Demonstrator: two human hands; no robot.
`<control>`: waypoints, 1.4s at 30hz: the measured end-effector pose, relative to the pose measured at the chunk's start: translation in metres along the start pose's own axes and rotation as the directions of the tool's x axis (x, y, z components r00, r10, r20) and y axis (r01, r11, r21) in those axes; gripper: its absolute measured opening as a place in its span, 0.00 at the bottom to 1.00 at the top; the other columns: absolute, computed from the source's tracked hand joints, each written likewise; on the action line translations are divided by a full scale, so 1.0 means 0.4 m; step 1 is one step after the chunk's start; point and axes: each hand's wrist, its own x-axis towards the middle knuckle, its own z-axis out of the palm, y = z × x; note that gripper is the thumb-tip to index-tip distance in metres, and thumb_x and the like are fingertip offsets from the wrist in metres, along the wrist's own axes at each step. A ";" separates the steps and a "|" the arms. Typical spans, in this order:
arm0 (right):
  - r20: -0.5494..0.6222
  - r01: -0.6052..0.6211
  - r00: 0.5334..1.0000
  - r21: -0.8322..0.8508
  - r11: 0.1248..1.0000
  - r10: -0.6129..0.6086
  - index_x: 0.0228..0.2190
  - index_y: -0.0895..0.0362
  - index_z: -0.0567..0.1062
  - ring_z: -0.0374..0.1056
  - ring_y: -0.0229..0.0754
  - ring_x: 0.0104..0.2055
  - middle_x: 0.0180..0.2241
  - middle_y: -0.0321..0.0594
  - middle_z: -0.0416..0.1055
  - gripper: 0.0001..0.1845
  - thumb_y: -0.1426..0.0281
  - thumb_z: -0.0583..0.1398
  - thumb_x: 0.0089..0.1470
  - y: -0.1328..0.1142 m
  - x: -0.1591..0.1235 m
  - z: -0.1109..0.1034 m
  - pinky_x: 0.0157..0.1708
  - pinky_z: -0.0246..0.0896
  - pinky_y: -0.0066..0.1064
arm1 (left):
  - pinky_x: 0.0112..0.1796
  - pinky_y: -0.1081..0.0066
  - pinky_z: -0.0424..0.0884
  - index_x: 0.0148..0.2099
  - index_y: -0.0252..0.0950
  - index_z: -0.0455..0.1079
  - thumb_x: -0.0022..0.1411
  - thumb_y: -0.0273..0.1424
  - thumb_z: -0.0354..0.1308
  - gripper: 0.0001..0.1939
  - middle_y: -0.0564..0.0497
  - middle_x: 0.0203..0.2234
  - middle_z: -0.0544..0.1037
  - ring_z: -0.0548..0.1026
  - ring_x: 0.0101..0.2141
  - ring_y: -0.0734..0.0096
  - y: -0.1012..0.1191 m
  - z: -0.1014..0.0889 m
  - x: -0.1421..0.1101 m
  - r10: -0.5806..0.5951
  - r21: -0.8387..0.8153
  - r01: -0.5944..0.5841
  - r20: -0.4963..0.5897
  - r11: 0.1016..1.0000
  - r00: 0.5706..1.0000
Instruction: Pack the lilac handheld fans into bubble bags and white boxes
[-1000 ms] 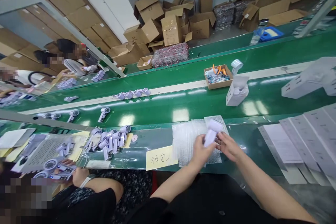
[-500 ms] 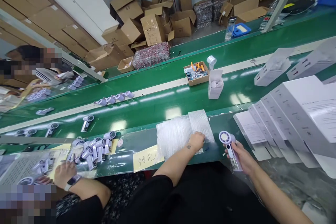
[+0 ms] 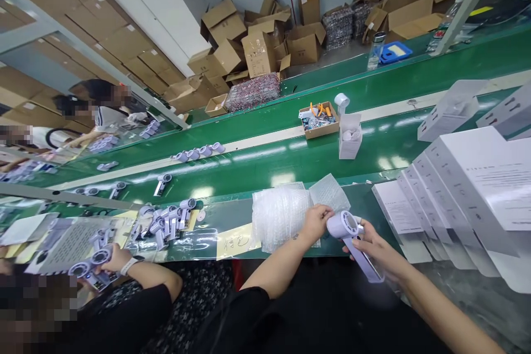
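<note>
My right hand [image 3: 375,246] grips a lavender handheld fan [image 3: 365,260] by its handle, the round head tilted up toward my left hand. My left hand [image 3: 318,222] has its fingers closed on the lower edge of a loose bubble-wrap bag [image 3: 331,192], right beside the fan's head. Under and left of that hand lies a stack of bubble-wrap bags [image 3: 276,215]. A yellow paper note [image 3: 238,241] with handwriting sits at the stack's left.
White boxes [image 3: 398,207] stand in a row at right. Several fans [image 3: 166,221] are piled on the left, where a co-worker's hand [image 3: 118,260] holds another. Beyond runs a green conveyor [image 3: 249,171] with a white box [image 3: 350,138] and a parts carton [image 3: 319,130].
My right hand has brought the fan left and up, close to my left hand. The loose bubble-wrap bag has turned and shifted slightly right. The co-worker's hand now holds a fan.
</note>
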 end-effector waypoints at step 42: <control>-0.426 0.063 0.879 0.549 0.834 0.214 0.28 0.56 0.68 0.70 0.39 0.24 0.23 0.36 0.72 0.03 0.73 0.60 0.48 0.034 0.100 0.140 0.26 0.69 0.30 | 0.40 0.68 0.66 0.35 0.35 0.71 0.58 0.27 0.49 0.09 0.48 0.32 0.75 0.71 0.35 0.67 0.095 -0.076 -0.045 0.244 0.117 -0.287 0.285 0.951 0.927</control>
